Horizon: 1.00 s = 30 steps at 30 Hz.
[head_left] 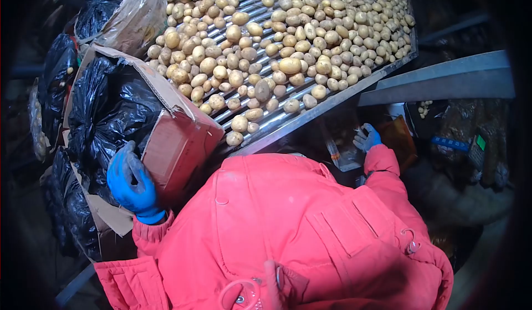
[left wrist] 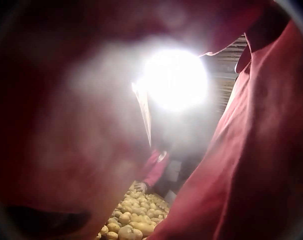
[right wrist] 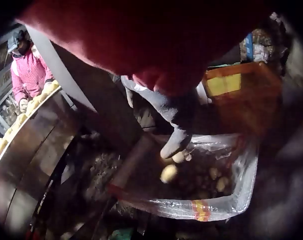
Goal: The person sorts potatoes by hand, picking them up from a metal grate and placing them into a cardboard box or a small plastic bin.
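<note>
My left hand (head_left: 132, 182), in a blue work glove, is loosely curled with nothing held, over the side of a cardboard box (head_left: 172, 152) lined with a black bag (head_left: 111, 107). On the right, my gloved right hand (head_left: 367, 138) is over a crate lined with clear plastic (right wrist: 245, 195). The right wrist view shows its fingers (right wrist: 175, 142) pointing down, loosely extended. Just below the fingertips is a blurred pale potato (right wrist: 169, 174); more potatoes (right wrist: 221, 184) lie inside the crate. The left wrist view shows mostly red sleeve (left wrist: 231, 150), not the left hand.
Many potatoes (head_left: 290, 65) cover a slatted metal table (head_left: 260, 16) in front of me. A metal bar (head_left: 443, 80) extends to the right. Beside the lined crate stands an orange crate (right wrist: 251, 100). Another person (right wrist: 30, 72) is across the potatoes.
</note>
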Tool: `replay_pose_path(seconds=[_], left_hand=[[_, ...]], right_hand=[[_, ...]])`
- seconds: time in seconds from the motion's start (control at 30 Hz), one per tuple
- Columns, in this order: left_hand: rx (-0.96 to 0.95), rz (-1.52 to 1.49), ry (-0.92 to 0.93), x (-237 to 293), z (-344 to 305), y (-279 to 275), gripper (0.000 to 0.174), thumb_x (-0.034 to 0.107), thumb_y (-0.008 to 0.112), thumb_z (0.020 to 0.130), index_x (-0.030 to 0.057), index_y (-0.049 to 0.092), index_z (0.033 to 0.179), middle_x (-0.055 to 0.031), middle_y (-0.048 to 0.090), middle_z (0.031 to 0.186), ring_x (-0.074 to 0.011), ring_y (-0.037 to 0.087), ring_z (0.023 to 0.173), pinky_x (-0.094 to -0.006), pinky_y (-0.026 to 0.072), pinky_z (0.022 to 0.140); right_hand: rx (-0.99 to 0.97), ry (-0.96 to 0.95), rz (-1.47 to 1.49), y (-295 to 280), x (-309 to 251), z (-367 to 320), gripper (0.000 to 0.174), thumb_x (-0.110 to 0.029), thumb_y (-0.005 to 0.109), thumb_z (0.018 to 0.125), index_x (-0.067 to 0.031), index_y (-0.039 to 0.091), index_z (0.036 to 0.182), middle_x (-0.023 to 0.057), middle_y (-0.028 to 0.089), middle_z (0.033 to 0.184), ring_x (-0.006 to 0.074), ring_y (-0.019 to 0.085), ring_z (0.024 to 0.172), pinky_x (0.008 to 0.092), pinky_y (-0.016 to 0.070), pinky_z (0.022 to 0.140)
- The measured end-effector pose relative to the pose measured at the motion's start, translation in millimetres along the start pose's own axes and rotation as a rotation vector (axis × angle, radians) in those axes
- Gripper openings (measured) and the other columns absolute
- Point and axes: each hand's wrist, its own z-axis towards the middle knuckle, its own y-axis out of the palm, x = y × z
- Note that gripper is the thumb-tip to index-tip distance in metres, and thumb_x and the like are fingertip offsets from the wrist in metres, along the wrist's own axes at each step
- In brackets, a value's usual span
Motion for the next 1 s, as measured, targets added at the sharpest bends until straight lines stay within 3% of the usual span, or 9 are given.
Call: replay_pose_path(seconds=[0.07, 0.2, 0.27, 0.33, 0.4, 0.53, 0.77, 0.9, 1.0], left_hand=[[0.007, 0.008, 0.004, 1, 0, 0, 0.018, 0.004, 0.055, 0.095, -0.0044, 0.069, 0.103, -0.0164, 0.072, 0.101, -0.0334, 0.068, 0.093, -0.0417, 0.0507, 0.085], [0.013, 0.071, -0.010, 8, 1, -3, 0.019, 0.006, 0.056, 0.094, -0.0032, 0.070, 0.103, -0.0155, 0.072, 0.102, -0.0328, 0.068, 0.094, -0.0417, 0.0505, 0.086], [0.016, 0.080, -0.006, 8, 2, -2, 0.019, 0.007, 0.057, 0.094, -0.0023, 0.070, 0.104, -0.0149, 0.072, 0.102, -0.0323, 0.068, 0.094, -0.0417, 0.0504, 0.088], [0.023, 0.104, -0.011, 8, 1, -1, 0.019, 0.007, 0.057, 0.094, -0.0017, 0.070, 0.105, -0.0144, 0.072, 0.102, -0.0320, 0.067, 0.095, -0.0420, 0.0501, 0.089], [0.028, 0.132, -0.018, 9, -1, -2, 0.019, 0.007, 0.058, 0.094, -0.0013, 0.070, 0.105, -0.0140, 0.072, 0.103, -0.0319, 0.067, 0.095, -0.0425, 0.0499, 0.090], [0.039, 0.171, -0.021, 11, 0, -2, 0.018, 0.007, 0.058, 0.093, -0.0008, 0.070, 0.106, -0.0132, 0.072, 0.103, -0.0322, 0.067, 0.096, -0.0434, 0.0494, 0.090], [0.032, 0.217, -0.037, 13, 0, -3, 0.019, 0.009, 0.058, 0.093, -0.0002, 0.070, 0.106, -0.0132, 0.071, 0.104, -0.0334, 0.066, 0.096, -0.0454, 0.0484, 0.093], [0.029, 0.215, -0.052, 15, 2, -3, 0.021, 0.011, 0.057, 0.094, 0.0004, 0.069, 0.107, -0.0141, 0.071, 0.104, -0.0345, 0.066, 0.097, -0.0475, 0.0476, 0.094], [0.015, 0.222, -0.067, 16, 3, -4, 0.022, 0.013, 0.056, 0.095, 0.0000, 0.069, 0.107, -0.0148, 0.070, 0.105, -0.0352, 0.066, 0.098, -0.0495, 0.0466, 0.095]], right_hand=[[-0.213, 0.003, -0.110, 5, -12, 9, 0.047, -0.042, 0.060, 0.094, -0.0137, 0.060, 0.132, 0.0142, 0.065, 0.120, 0.0297, 0.061, 0.115, 0.0460, 0.0509, 0.094], [-0.808, -0.021, -0.348, 134, -67, -146, 0.045, -0.038, 0.057, 0.097, -0.0023, 0.062, 0.125, 0.0094, 0.068, 0.116, 0.0239, 0.067, 0.102, 0.0377, 0.0529, 0.086], [-0.855, -0.251, -0.575, 199, -76, -197, 0.041, -0.034, 0.061, 0.096, -0.0032, 0.064, 0.123, 0.0063, 0.068, 0.110, 0.0175, 0.066, 0.092, 0.0312, 0.0522, 0.080], [-0.748, -0.745, -0.696, 251, -59, -183, 0.036, -0.034, 0.065, 0.095, -0.0069, 0.067, 0.118, 0.0059, 0.067, 0.105, 0.0160, 0.065, 0.091, 0.0273, 0.0505, 0.079], [-0.372, -1.775, -1.100, 290, -40, -145, 0.042, -0.030, 0.065, 0.090, -0.0133, 0.062, 0.128, 0.0147, 0.061, 0.124, 0.0305, 0.057, 0.114, 0.0381, 0.0484, 0.093], [0.041, -1.912, -1.490, 332, -18, -121, 0.046, -0.037, 0.056, 0.090, -0.0281, 0.058, 0.135, 0.0123, 0.049, 0.141, 0.0393, 0.043, 0.129, 0.0596, 0.0312, 0.105], [-0.010, -2.023, -1.665, 328, -102, -83, 0.053, -0.038, 0.062, 0.086, -0.0300, 0.053, 0.138, 0.0125, 0.052, 0.136, 0.0383, 0.047, 0.124, 0.0577, 0.0359, 0.101], [0.068, -2.159, -1.323, 332, -145, -60, 0.056, -0.033, 0.065, 0.085, -0.0256, 0.054, 0.139, 0.0104, 0.053, 0.132, 0.0353, 0.048, 0.123, 0.0529, 0.0403, 0.098], [0.123, -2.158, -1.398, 333, -159, -41, 0.060, -0.032, 0.066, 0.084, -0.0243, 0.052, 0.141, 0.0114, 0.053, 0.133, 0.0338, 0.048, 0.124, 0.0532, 0.0377, 0.100]])
